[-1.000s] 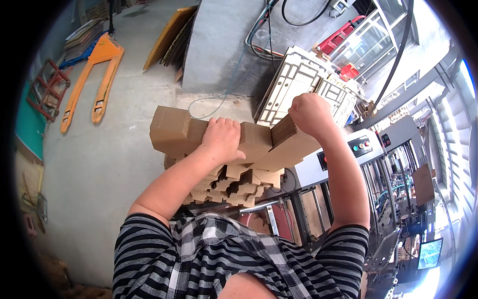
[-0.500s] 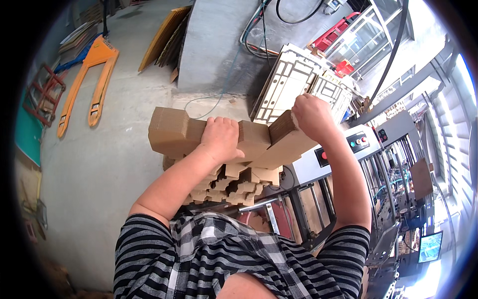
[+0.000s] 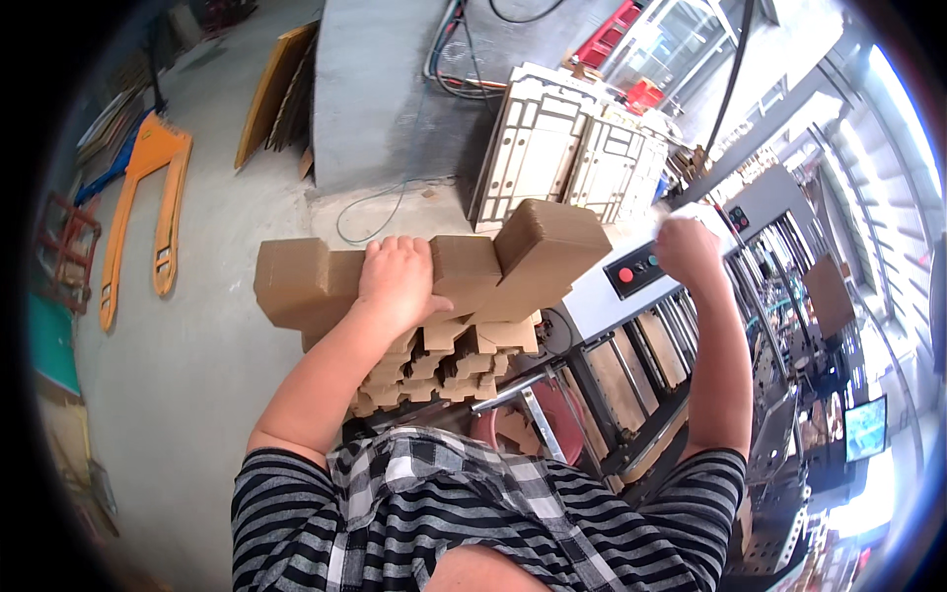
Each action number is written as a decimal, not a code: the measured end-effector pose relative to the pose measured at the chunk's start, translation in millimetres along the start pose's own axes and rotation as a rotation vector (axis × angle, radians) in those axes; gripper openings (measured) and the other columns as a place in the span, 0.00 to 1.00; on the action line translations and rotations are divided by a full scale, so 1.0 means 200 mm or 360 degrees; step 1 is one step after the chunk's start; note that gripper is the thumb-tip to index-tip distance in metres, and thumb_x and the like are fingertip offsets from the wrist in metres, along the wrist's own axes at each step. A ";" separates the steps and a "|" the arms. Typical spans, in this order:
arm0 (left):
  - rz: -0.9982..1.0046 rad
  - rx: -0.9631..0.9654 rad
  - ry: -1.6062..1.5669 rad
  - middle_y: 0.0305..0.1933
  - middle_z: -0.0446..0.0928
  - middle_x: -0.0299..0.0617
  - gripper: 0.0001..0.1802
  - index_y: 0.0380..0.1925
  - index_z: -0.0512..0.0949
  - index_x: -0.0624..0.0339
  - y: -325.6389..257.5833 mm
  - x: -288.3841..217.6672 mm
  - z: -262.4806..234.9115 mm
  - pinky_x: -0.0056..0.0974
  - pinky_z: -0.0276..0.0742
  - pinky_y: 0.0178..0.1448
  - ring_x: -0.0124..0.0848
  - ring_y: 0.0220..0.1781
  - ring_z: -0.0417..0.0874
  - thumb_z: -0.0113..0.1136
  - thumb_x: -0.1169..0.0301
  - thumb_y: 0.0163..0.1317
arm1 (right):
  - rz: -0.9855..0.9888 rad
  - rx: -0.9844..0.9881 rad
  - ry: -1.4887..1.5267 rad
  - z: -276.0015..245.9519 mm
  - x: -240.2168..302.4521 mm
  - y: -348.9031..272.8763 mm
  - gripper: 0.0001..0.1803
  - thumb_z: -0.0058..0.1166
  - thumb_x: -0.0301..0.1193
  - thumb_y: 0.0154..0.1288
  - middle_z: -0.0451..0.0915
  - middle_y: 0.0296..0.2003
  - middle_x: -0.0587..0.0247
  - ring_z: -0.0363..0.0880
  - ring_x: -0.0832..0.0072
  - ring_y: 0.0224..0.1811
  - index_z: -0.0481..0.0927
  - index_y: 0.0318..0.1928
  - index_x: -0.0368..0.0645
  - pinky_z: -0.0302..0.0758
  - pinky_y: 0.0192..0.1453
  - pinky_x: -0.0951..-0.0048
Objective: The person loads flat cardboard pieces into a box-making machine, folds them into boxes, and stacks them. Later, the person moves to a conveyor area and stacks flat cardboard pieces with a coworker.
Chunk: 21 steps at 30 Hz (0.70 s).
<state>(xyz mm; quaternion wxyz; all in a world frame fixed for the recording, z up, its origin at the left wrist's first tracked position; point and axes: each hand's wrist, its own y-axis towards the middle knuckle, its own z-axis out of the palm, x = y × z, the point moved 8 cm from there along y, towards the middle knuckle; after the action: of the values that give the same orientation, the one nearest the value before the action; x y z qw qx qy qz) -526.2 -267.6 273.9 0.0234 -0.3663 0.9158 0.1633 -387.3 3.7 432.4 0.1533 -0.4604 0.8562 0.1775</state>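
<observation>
A thick bundle of brown die-cut cardboard blanks (image 3: pixel 557 247) stands on edge in front of me, with a notched outline. My left hand (image 3: pixel 397 281) grips its upper edge in a notch left of the middle, fingers over the far side and thumb on the near face. To the right of the bundle and apart from it, my right hand (image 3: pixel 689 249) is raised in a closed fist near the machine panel. A pale, blurred bit shows at its fingers; I cannot make out what it is. Under the bundle lies a pile of more cut cardboard (image 3: pixel 434 370).
A machine with a button panel (image 3: pixel 631 274) and metal rails stands at the right. Below it is a pinkish bin (image 3: pixel 564 419) with cardboard scraps. An orange pallet jack (image 3: pixel 148 187) stands at the left. White patterned boards (image 3: pixel 533 148) lean against the grey wall.
My right hand has left the bundle's right end and moved right and down. My left hand stays on the bundle. The whole view has shifted, so the background sits further left.
</observation>
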 end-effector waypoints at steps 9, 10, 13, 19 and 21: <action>0.0018 -0.0087 -0.0005 0.42 0.77 0.50 0.37 0.39 0.73 0.65 0.01 -0.01 -0.03 0.46 0.67 0.57 0.46 0.50 0.75 0.74 0.48 0.36 | -0.0592 -0.0070 0.0367 -0.30 0.84 0.05 0.16 0.55 0.43 0.55 0.83 0.30 0.59 0.83 0.64 0.34 0.85 0.30 0.43 0.77 0.34 0.64; 0.0005 -0.0076 -0.0013 0.42 0.77 0.50 0.37 0.39 0.73 0.66 0.00 -0.02 -0.03 0.46 0.67 0.57 0.46 0.50 0.75 0.74 0.49 0.35 | -0.0661 -0.0079 0.0271 -0.26 0.86 0.06 0.13 0.56 0.39 0.55 0.84 0.30 0.61 0.84 0.66 0.34 0.85 0.30 0.44 0.77 0.34 0.66; -0.0016 -0.0070 -0.0019 0.41 0.77 0.51 0.38 0.39 0.72 0.67 0.01 -0.04 -0.05 0.46 0.68 0.56 0.47 0.49 0.75 0.75 0.50 0.35 | -0.0708 -0.0037 0.0183 -0.24 0.87 0.06 0.08 0.55 0.34 0.53 0.84 0.30 0.64 0.84 0.68 0.35 0.85 0.30 0.46 0.77 0.33 0.68; 0.0003 -0.0072 0.0008 0.40 0.77 0.51 0.38 0.39 0.72 0.67 0.00 -0.03 -0.04 0.47 0.69 0.54 0.46 0.47 0.76 0.75 0.50 0.35 | -0.0811 0.0006 0.0079 -0.26 0.90 0.05 0.08 0.56 0.32 0.53 0.84 0.31 0.67 0.83 0.69 0.37 0.86 0.32 0.48 0.77 0.35 0.67; -0.0011 -0.0060 0.0010 0.41 0.77 0.52 0.39 0.40 0.72 0.67 0.00 -0.02 -0.03 0.47 0.69 0.53 0.47 0.48 0.76 0.75 0.50 0.34 | -0.0838 -0.0022 0.0102 -0.24 0.90 0.06 0.08 0.57 0.32 0.53 0.84 0.32 0.67 0.83 0.69 0.37 0.86 0.32 0.47 0.78 0.35 0.67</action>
<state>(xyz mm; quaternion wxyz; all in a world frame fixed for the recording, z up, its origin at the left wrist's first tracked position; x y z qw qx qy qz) -522.3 -266.6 280.8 0.0141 -0.3704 0.9113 0.1793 -497.9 -143.2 401.1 0.1639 -0.6737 0.7101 0.1226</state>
